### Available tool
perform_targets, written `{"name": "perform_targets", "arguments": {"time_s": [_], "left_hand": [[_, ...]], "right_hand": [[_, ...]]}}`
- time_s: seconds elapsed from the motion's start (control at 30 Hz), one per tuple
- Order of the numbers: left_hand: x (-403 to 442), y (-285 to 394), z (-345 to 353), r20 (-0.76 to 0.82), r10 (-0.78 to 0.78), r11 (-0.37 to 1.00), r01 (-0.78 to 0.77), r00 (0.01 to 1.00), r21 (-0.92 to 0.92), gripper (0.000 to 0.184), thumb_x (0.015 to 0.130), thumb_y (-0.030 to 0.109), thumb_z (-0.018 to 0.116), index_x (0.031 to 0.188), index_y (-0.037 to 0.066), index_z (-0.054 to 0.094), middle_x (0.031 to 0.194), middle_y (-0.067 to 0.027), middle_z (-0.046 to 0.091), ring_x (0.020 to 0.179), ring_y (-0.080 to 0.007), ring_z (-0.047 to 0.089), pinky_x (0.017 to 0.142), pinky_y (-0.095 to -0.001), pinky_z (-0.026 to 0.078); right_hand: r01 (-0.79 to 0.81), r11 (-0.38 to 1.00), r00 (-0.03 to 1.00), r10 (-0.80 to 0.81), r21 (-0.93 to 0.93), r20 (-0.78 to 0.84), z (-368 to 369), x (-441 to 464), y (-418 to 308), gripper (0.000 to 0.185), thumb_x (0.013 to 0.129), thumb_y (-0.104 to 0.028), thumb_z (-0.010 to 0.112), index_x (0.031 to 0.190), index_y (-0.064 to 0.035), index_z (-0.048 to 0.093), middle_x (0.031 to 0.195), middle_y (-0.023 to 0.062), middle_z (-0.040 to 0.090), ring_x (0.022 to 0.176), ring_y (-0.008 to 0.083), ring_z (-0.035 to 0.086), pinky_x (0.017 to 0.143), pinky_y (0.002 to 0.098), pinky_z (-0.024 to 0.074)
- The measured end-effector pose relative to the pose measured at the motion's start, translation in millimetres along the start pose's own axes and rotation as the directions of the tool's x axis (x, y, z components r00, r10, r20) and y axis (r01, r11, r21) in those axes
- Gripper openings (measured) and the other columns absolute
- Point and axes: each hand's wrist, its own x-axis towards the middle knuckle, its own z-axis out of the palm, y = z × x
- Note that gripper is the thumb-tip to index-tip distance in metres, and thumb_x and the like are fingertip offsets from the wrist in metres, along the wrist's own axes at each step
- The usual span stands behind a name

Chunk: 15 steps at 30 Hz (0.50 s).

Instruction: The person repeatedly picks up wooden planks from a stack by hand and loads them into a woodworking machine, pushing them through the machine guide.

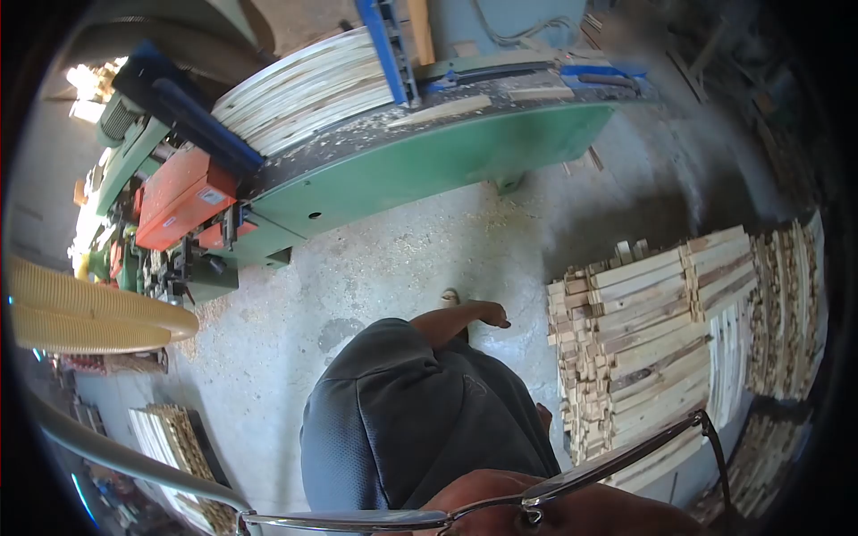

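My left hand (494, 315) hangs over the concrete floor in front of my dark grey shirt (402, 411). Its fingers look loosely curled, with no object visible in them. Only a small bit of my right hand (543, 417) shows at the right edge of the shirt, and its fingers are hidden. Close by on the right lies a large stack of wooden strips (643, 348); neither hand visibly touches it. Beyond my left hand is a long green machine (447, 165), with a pile of wooden boards (308, 89) on its bed.
An orange box (183, 198) is fixed to the machine's left end. A yellow ribbed hose (98, 308) juts in at left. A smaller wood stack (174, 447) stands lower left. Wood chips are scattered over the concrete floor (375, 259). Eyeglasses (349, 518) cross the bottom.
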Motion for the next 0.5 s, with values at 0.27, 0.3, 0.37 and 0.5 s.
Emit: {"name": "perform_targets", "arguments": {"time_s": [0.27,0.3,0.37,0.5], "left_hand": [[96,-18,-44,-0.411,0.091,0.987,-0.026,0.907,0.161,0.049,0.102,0.041,0.058,0.131,0.001,0.062,0.137,-0.0243,0.06,0.126,-0.0367,0.059,0.103,-0.046,0.049],[96,7,-58,-0.431,-0.043,0.999,0.03,0.901,-0.037,0.054,0.1,0.042,0.06,0.135,0.001,0.059,0.133,-0.0278,0.061,0.124,-0.0393,0.059,0.104,-0.0463,0.048],[118,38,-74,-0.486,-0.05,0.999,0.041,0.873,-0.029,0.059,0.1,0.042,0.059,0.139,-0.002,0.054,0.13,-0.0305,0.06,0.125,-0.0419,0.057,0.106,-0.0467,0.046],[190,88,-85,-0.477,0.17,0.985,-0.139,0.862,0.099,0.054,0.101,0.034,0.059,0.139,-0.004,0.053,0.131,-0.0315,0.058,0.124,-0.0465,0.054,0.107,-0.0499,0.043]], "right_hand": [[-0.091,0.995,0.977,0.099,0.051,-0.19,-21,-75,-49,0.062,0.084,-0.018,0.078,0.142,-0.0089,0.057,0.096,0.0128,0.071,0.073,0.023,0.068,0.057,0.0372,0.0538],[-0.091,0.989,0.972,0.113,0.114,-0.206,-17,-86,-62,0.062,0.084,-0.018,0.076,0.142,-0.008,0.057,0.094,0.0121,0.071,0.073,0.0223,0.067,0.058,0.037,0.0545],[-0.144,0.981,0.948,0.175,0.129,-0.267,-14,-99,-87,0.065,0.083,-0.018,0.076,0.144,-0.0059,0.056,0.094,0.0118,0.072,0.072,0.0208,0.067,0.058,0.0358,0.0546],[-0.172,0.967,0.925,0.224,0.19,-0.307,-24,-107,-115,0.066,0.084,-0.018,0.076,0.144,-0.0036,0.055,0.099,0.0117,0.073,0.073,0.0187,0.066,0.059,0.0342,0.0549]]}}
